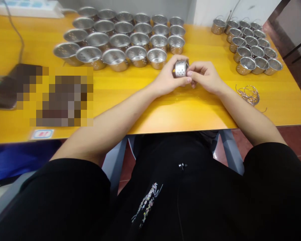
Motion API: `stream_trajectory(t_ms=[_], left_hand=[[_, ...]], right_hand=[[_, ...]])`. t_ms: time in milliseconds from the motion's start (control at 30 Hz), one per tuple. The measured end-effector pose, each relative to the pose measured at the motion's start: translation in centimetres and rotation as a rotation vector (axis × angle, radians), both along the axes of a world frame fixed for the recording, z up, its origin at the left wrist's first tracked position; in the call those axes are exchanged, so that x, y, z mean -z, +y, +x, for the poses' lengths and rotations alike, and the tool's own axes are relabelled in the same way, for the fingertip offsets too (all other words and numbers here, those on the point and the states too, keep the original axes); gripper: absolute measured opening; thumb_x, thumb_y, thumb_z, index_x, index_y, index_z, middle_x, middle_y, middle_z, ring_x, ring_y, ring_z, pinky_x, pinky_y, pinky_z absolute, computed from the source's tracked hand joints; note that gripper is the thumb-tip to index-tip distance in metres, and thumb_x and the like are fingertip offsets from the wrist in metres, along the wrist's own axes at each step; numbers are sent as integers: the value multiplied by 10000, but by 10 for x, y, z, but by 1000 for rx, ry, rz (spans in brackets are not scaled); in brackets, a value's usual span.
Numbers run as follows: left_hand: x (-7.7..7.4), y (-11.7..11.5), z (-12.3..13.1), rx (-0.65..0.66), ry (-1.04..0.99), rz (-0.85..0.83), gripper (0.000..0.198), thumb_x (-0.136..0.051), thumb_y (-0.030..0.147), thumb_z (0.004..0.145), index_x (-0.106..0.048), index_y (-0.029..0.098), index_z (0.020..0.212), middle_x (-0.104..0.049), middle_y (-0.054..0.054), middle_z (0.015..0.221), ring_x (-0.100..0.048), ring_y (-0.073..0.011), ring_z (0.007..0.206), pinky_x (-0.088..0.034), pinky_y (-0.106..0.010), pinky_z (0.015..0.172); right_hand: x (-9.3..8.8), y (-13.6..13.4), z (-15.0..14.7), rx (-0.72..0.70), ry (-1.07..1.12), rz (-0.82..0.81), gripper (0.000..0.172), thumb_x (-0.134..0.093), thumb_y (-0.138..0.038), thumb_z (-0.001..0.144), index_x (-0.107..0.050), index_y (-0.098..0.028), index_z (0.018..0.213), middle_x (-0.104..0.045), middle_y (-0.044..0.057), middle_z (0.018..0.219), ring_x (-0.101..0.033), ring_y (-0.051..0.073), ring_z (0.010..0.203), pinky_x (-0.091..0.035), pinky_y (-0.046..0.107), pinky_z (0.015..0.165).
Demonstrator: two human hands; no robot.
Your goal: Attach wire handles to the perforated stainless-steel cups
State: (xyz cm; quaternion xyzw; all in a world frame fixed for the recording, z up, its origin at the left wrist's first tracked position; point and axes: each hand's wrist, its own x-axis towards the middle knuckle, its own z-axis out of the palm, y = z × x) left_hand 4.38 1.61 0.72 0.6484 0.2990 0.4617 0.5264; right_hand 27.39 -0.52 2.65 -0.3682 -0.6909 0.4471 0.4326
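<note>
A small perforated metal cup (181, 69) lies tilted on its side in my left hand (168, 75), whose fingers and thumb wrap round it. At the cup's right end, my right hand (203, 76) pinches a thin wire (187, 65); the wire's far part is hidden by the fingers. To the left stand rows of perforated metal cups (115, 59) without visible wires. Several cups with thin wire handles (246, 65) stand in rows at the right. A tangled pile of curved wires (249, 95) lies on the table, right of my right hand.
The yellow table (190, 113) has its front edge close to my body. At the left are a dark object (15, 83), a pixelated area, and a small label (42, 134) near the edge. A white power strip (32, 8) lies at the back left.
</note>
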Motion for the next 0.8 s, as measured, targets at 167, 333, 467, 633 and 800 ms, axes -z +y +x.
stream_trajectory(t_ms=[167, 333, 467, 633, 800], left_hand=[[4, 3, 0, -1, 8, 19, 802, -1238, 521, 648, -729, 315, 1233, -804, -99, 1297, -805, -358, 1251, -751, -494, 1045], [9, 5, -2, 7, -2, 42, 823, -1237, 611, 670, -787, 330, 1299, -830, -97, 1366, -835, -363, 1278, -783, -541, 1088], [6, 4, -2, -3, 17, 46, 821, -1239, 611, 668, -790, 338, 1299, -838, -104, 1384, -835, -389, 1335, -796, -543, 1058], [4, 0, -1, -18, 4, 7, 847, -1253, 534, 676, -770, 327, 1340, -838, -106, 1347, -862, -366, 1241, -798, -494, 945], [4, -3, -1, -4, -29, -33, 864, -1242, 514, 722, -757, 332, 1414, -846, -105, 1399, -872, -352, 1209, -801, -493, 935]], right_hand=[[2, 1, 1, 7, -10, -13, 821, -1103, -1041, 767, -797, -293, 917, -793, 11, 807, -713, 217, 668, -790, 407, 709], [1, 0, 1, -3, -3, -16, 774, -1116, -986, 806, -790, -293, 918, -797, 12, 807, -709, 217, 663, -787, 413, 703], [0, -1, 1, 14, -18, -36, 703, -1130, -895, 853, -763, -300, 923, -783, 12, 807, -725, 233, 700, -794, 419, 727], [3, 2, 2, 20, -13, -33, 695, -1113, -890, 885, -761, -297, 968, -754, 16, 827, -725, 232, 709, -780, 412, 734], [7, 9, 3, 63, 19, 29, 806, -1065, -1032, 832, -799, -304, 1055, -793, 18, 896, -715, 223, 696, -753, 416, 701]])
